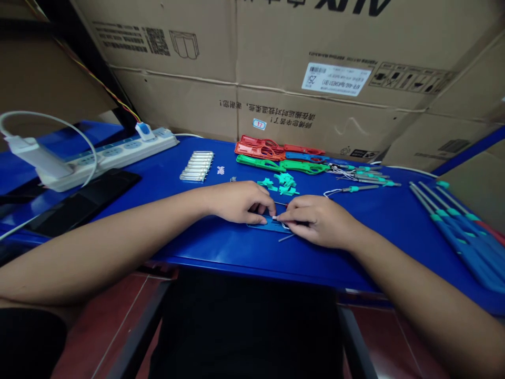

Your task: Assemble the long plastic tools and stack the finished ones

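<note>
A blue plastic casing half (269, 226) lies on the table between my hands. My left hand (246, 202) has its fingers bent over the casing's left part, thumb and fingertips pressing on it. From the other side, my right hand (315, 218) pinches a small white part (274, 217) with thin white wires, just above the casing. A thin grey metal rod (286, 238) sticks out below my right fingers. Behind the hands lies a thin shaft with a red end, mostly hidden. Green plastic pieces (287, 184) are heaped beyond my fingers.
Red, blue and green casings (260, 150) lie at the back against a cardboard box (197, 105). Wired metal rods (363, 179) are right of them. Clear tubes (197, 167), a power strip (114, 155) and a black phone (87, 202) lie left. Blue-handled pieces (469, 237) line the right edge.
</note>
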`<state>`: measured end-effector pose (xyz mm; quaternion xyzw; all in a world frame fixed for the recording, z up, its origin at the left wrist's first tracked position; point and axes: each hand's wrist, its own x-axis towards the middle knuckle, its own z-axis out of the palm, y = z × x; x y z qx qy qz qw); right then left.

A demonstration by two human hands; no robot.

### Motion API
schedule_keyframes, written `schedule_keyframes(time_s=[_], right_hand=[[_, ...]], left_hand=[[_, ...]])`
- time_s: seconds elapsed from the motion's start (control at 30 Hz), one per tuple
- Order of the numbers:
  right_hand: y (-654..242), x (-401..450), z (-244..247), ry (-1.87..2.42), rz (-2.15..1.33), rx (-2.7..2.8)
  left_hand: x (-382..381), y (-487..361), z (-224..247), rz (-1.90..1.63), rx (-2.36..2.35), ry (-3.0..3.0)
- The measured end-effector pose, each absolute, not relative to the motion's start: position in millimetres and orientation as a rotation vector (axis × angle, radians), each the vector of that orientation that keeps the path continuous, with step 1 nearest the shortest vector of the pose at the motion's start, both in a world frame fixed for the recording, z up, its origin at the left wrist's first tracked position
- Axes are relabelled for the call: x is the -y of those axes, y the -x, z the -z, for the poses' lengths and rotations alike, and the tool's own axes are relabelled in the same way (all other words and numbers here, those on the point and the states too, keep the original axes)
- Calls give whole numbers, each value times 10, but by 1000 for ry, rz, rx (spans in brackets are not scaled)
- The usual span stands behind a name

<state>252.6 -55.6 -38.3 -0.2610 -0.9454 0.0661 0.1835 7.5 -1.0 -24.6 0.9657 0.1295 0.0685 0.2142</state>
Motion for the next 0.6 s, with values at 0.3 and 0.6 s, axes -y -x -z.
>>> schedule_keyframes(time_s=[0.3,0.6], right_hand=[[-2533,545,408,683,-177,2694],[-2535,543,426,812,-271,2686]], left_hand=[[4,-113,315,-214,-402,-2630],[-7,-124,353,-229,-428,-2571]])
